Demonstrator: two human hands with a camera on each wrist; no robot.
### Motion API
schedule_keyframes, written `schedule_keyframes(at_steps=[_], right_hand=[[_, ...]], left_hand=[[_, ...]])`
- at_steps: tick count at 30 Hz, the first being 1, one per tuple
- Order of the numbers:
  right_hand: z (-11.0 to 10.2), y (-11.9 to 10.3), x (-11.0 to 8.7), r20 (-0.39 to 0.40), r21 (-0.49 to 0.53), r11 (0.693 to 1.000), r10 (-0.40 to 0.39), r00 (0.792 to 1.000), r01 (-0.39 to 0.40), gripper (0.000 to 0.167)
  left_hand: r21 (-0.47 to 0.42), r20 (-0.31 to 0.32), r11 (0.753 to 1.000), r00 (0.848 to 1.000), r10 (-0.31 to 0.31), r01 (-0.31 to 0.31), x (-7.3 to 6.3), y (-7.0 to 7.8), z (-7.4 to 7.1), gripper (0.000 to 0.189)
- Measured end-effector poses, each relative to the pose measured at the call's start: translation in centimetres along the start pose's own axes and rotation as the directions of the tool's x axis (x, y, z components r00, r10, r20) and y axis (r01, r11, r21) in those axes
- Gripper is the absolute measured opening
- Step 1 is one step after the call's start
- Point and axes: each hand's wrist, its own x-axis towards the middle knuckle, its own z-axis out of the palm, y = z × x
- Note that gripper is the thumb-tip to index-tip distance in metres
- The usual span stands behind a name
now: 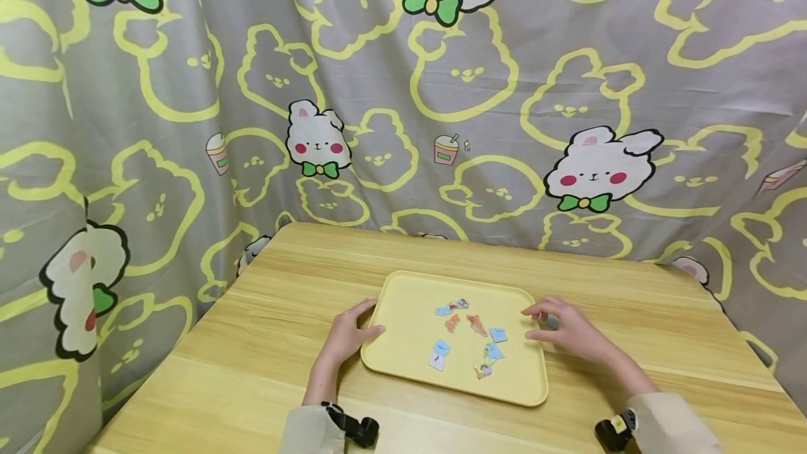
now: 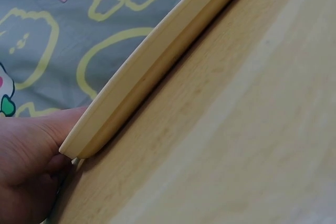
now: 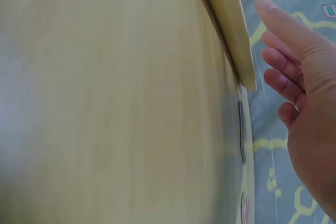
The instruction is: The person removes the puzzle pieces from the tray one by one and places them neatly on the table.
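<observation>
A pale yellow tray [image 1: 403,370] with a raised rim lies on the wooden table. Several small cut paper pieces rest in it: an orange one [image 1: 476,326], a blue square [image 1: 498,334] and a blue-and-white pair [image 1: 439,355] among them. My left hand [image 1: 343,335] grips the tray's left rim, thumb over the edge; the left wrist view shows this hand [image 2: 31,156] at the tray's end. Beside the right rim is my right hand [image 1: 570,331], fingers loosely bent. In the right wrist view that hand [image 3: 310,87] stands apart from the tray [image 3: 233,30].
The wooden table [image 1: 252,370] extends around the tray. A grey curtain [image 1: 378,90] with yellow outlines and white rabbits hangs behind it. A blue-grey patch [image 1: 551,321] shows between my right thumb and fingers; I cannot tell what it is.
</observation>
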Motion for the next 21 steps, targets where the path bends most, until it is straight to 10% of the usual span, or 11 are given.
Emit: schedule_keyframes(at_steps=[21], right_hand=[[2.3,-1.5,2.4,0.189,0.009,0.996,-0.091,0.978,0.091,0.035]], left_hand=[[0.01,0.004,1.0,1.0,-0.01,0.01,0.0,-0.2,0.0,0.059]])
